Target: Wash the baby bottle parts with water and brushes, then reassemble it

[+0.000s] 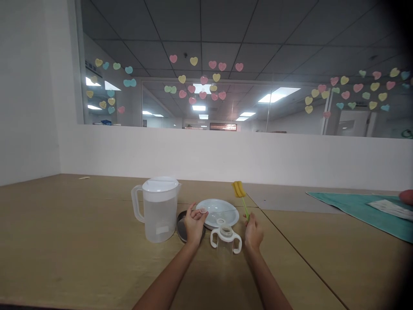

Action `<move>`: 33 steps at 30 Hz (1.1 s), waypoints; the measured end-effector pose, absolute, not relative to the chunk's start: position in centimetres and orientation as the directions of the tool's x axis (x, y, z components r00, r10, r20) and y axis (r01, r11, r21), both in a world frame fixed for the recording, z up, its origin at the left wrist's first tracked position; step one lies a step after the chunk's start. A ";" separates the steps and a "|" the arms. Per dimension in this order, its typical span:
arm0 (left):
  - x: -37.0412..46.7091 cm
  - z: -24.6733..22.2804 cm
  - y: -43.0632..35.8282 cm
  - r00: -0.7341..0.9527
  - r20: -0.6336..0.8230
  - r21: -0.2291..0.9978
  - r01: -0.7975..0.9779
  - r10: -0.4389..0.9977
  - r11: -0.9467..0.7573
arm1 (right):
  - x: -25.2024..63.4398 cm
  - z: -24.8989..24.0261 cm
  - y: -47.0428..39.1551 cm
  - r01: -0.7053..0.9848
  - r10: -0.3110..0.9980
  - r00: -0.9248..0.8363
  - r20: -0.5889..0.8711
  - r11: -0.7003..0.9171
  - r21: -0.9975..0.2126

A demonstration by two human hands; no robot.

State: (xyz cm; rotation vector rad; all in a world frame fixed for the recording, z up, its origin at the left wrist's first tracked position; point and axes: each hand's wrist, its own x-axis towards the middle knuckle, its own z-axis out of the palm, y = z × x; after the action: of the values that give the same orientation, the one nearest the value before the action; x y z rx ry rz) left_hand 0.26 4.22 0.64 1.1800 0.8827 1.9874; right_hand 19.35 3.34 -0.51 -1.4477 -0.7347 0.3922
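My left hand (194,226) pinches a small round whitish piece (203,211) above the near left rim of a white bowl (200,205). A thin pale line runs rightward from that piece across the bowl; I cannot tell if it is attached. My right hand (253,232) is closed around the green handle of a yellow sponge brush (239,189), which points up. Between my hands stands a clear bottle with a white two-handled collar (226,232), its mouth uncovered. A small white ring (221,221) is at the bowl's near side. Behind my left wrist, a dark round dish (181,226) is partly hidden.
A translucent lidded pitcher (160,215) stands left of the dish. On the right lies a teal cloth (348,204) with a white patterned piece (390,209) on it. A flat scrap (84,178) rests far left. A white wall (226,155) with a window closes the back.
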 end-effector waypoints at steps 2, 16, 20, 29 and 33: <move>0.5 0.6 4.0 -0.327 0.471 0.818 -0.185 0.819 -0.545 | 19.2 -0.2 2.9 0.249 0.669 0.700 0.250 0.099 -0.963; 0.4 0.0 4.3 -0.219 0.523 0.831 -0.083 0.823 -0.550 | 17.4 -0.9 2.1 0.754 0.572 0.276 0.773 0.369 -0.543; 0.4 0.2 4.1 -0.213 0.485 0.847 -0.127 0.848 -0.516 | 17.4 -0.8 2.2 0.797 0.526 0.332 0.783 0.287 -0.531; 0.0 1.0 3.9 -0.285 0.509 0.842 -0.028 0.812 -0.538 | 17.9 -1.1 2.5 0.789 0.538 0.392 0.747 0.221 -0.573; 0.0 1.2 3.8 -0.303 0.518 0.825 -0.068 0.800 -0.561 | 17.7 -1.6 2.8 0.828 0.546 0.333 0.769 0.221 -0.515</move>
State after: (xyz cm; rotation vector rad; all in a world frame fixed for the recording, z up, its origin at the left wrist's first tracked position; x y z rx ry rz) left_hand 0.04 3.79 1.18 1.3484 0.9550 1.9177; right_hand 17.70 2.81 -1.57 -1.4502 -1.3368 -0.3090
